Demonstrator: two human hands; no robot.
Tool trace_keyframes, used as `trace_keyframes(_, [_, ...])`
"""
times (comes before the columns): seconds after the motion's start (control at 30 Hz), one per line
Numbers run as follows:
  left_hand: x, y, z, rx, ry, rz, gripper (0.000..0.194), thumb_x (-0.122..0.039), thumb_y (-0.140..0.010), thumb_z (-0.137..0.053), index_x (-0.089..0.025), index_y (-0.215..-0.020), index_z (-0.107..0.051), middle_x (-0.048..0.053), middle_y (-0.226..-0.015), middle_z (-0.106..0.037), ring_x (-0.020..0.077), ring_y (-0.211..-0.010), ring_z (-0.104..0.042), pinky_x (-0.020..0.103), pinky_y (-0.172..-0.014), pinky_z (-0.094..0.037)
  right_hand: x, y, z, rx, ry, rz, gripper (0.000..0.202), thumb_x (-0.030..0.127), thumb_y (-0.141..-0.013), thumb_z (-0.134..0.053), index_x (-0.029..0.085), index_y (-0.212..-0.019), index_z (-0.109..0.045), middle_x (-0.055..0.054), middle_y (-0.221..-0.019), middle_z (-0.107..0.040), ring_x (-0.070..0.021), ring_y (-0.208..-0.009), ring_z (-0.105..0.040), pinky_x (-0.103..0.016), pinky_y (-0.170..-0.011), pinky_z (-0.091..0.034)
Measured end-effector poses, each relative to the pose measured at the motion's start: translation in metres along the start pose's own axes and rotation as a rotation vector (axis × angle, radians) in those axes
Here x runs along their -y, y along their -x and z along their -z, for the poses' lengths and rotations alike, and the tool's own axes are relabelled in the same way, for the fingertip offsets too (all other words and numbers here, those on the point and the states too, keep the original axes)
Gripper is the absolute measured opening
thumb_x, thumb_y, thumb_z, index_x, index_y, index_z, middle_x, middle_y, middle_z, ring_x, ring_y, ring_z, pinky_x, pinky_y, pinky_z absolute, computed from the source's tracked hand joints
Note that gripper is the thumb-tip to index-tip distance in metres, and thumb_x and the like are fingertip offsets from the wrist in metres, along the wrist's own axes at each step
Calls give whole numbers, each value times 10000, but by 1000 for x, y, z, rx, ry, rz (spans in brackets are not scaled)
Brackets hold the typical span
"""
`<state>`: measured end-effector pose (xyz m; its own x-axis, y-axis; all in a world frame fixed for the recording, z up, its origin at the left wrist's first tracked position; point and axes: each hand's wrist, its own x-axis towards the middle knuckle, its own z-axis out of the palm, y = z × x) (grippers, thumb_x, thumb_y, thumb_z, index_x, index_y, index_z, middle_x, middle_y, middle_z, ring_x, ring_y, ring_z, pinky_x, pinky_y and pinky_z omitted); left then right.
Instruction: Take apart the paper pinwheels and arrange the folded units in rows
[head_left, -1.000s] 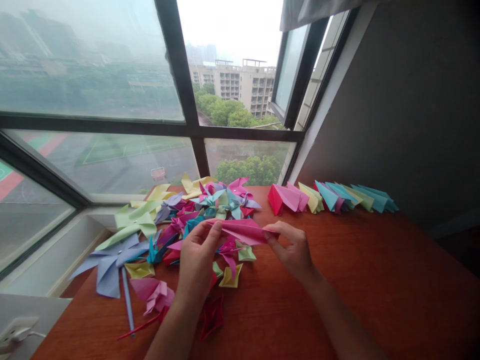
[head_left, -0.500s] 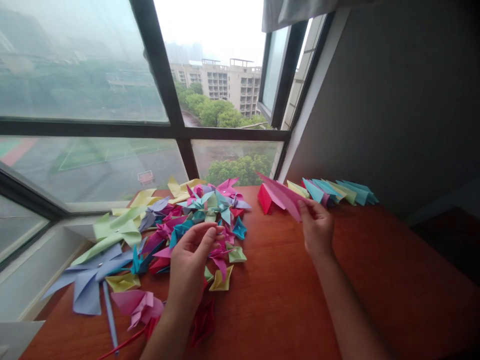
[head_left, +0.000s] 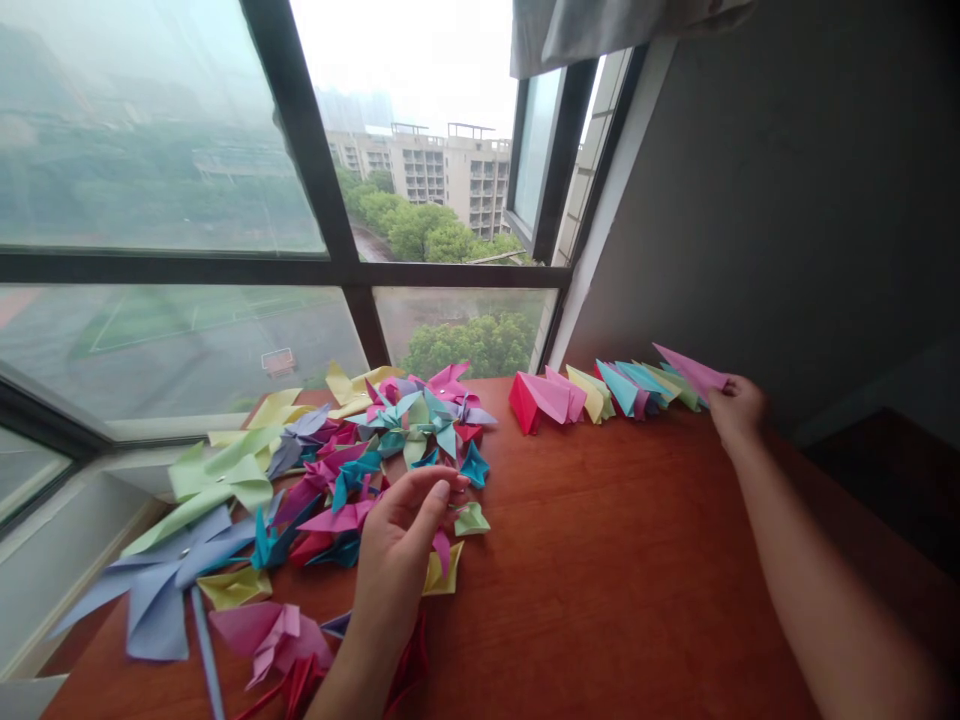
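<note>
The left hand is being held half-open beside the pile; room on the table is being bounded by pile and far row; the pink plane is being pinched by the right hand, jutting leftward from the fingertips.

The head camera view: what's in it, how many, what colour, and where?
Held paper plane: one, pink, in the right hand
Folded-paper row: several, mixed colours, back right
Paper pinwheels: several, mixed colours, left
Other folded papers: many, mixed colours, left
Stick: at least one, pale blue, lower left
Table: one, reddish brown, foreground
Window: one, dark-framed, behind the table
Cloth: one, grey, top
Wall: one, dark grey, right
Trees: several, green, outside
Buildings: several, beige, outside
Field: one, green, outside
Left hand: one, over the left papers, seemingly empty
Right hand: one, right, pinching the plane
</note>
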<state>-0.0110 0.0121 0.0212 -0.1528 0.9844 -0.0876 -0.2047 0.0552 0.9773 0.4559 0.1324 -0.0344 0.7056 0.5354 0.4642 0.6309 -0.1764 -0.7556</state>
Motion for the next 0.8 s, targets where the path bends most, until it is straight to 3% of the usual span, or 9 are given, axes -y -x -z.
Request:
trace_keyframes(0.2, [-1,1,-1,-16,-27,-16,258,-397,-743,-762,-172,-868,-744,81,-837,-741,221,-771,-686,264,-644,-543,-2,-7,-19,74,115,-22,225,75,-627,-588,127,-812,-704,-128,-790,-703,-245,-753,-629,-354,-702,-437])
trace_keyframes(0.47, [3,0,1,38,-55,-54,226,-379,-806,-708,-177,-906,-727,68,-887,-738,198,-802,-677,243,-680,-532,9,29,-9,-26,12,-1,350,140,-714,-493,120,-1008,-681,-144,-971,-721,-237,-867,-669,-359,-787,-505])
trace_keyframes(0.6, [8,-2,2,195,-180,-89,217,-369,-859,-640,-170,-917,-705,67,-887,-734,205,-832,-680,266,-714,-531,47,74,-23,31,-195,68,333,214,-762,-510,145,-1045,-671,-109,-954,-726,-203,-786,-679,-332,-733,-540])
trace_keyframes(0.8, [18,5,-4,348,-605,-280,152,-256,-905,-558,-186,-924,-691,41,-872,-720,164,-746,-652,245,-657,-477,129,176,-50,440,-466,118,288,307,-801,-571,171,-1024,-692,-83,-938,-740,-196,-757,-684,-321,-721,-548])
